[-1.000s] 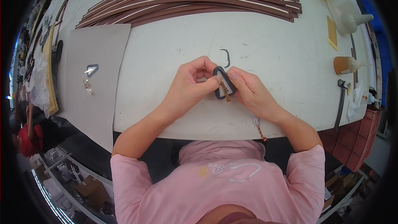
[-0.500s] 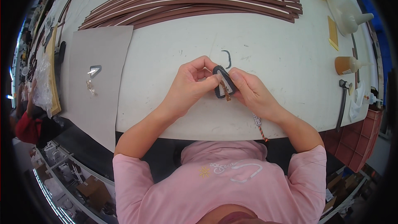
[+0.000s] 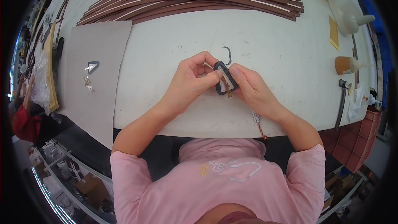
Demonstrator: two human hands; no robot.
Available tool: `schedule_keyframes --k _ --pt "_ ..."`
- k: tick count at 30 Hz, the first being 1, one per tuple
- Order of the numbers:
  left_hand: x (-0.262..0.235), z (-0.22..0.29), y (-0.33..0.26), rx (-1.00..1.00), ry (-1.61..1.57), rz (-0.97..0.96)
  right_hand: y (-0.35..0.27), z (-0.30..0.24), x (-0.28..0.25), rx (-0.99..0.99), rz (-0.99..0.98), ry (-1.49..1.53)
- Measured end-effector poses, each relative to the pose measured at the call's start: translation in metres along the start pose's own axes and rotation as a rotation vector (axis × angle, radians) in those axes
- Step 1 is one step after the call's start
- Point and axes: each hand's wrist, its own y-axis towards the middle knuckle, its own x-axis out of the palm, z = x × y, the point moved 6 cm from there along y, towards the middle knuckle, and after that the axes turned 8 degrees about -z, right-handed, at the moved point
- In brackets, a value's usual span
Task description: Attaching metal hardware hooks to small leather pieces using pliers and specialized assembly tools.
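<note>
Between both my hands, above the table (image 3: 166, 41), is a small dark piece (image 3: 221, 89) with rounded corners and a light grey centre. A narrow gold-coloured metal fitting (image 3: 227, 88) lies along its face. My left hand (image 3: 188, 81) pinches the piece's left side, the thumb on its face near the top of the fitting. My right hand (image 3: 255, 89) grips the right edge, its thumb at the upper corner; its other fingers are mostly hidden. Just beyond lies a curved dark strip (image 3: 229, 56). A tag (image 3: 256, 117) and an orange-and-black cord (image 3: 262, 132) show below my right wrist.
A grey sheet (image 3: 89, 108) at left bears a small dark-edged triangular piece (image 3: 96, 65) and tiny shiny parts (image 3: 88, 84). Long brown strips (image 3: 186, 2) lie across the back. At right are bottles (image 3: 345, 64), a black-handled tool (image 3: 341, 105) and a red crate (image 3: 350, 141).
Both hands keep their grip on the dark piece, which has turned slightly. The whole view has shifted a little; nothing was put down or picked up.
</note>
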Motion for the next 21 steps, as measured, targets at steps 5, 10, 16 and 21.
schedule_keyframes --k 5,10,16,21 --pt "-0.0006 -0.0006 0.0009 0.005 -0.013 -0.002 0.0008 0.0017 -0.0012 -0.022 0.011 0.020" --pt "-0.0022 -0.0004 0.0007 -0.037 -0.004 0.007 0.0020 0.0004 -0.0015 -0.031 0.012 0.015" --pt "-0.0011 -0.0007 0.0003 -0.030 -0.040 -0.031 0.0015 0.0050 -0.0023 -0.044 -0.006 0.000" --pt "-0.0007 0.0028 0.0006 -0.015 -0.034 -0.016 -0.0007 0.0003 -0.0009 -0.043 -0.009 0.088"
